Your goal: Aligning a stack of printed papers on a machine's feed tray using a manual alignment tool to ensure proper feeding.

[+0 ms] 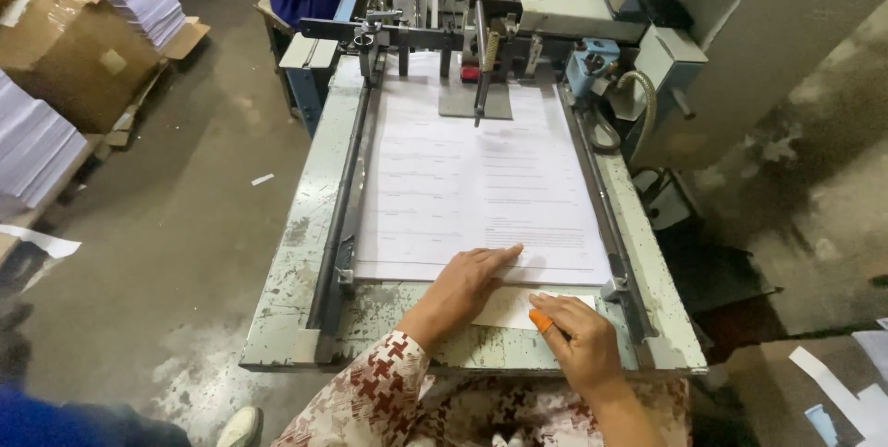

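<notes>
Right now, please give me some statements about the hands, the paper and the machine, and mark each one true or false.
1. The left hand lies flat on the near edge of the paper stack. True.
2. The right hand wears an orange cover on one fingertip. True.
3. The stack lies on the floor. False: it lies on the machine table.
4. The right hand grips a pair of scissors. False: it holds no tool; its fingers rest on a small paper slip.
5. Cardboard boxes stand at the left. True.

Red-and-cream patterned sleeve [384, 387]; orange finger cot [540, 320].
</notes>
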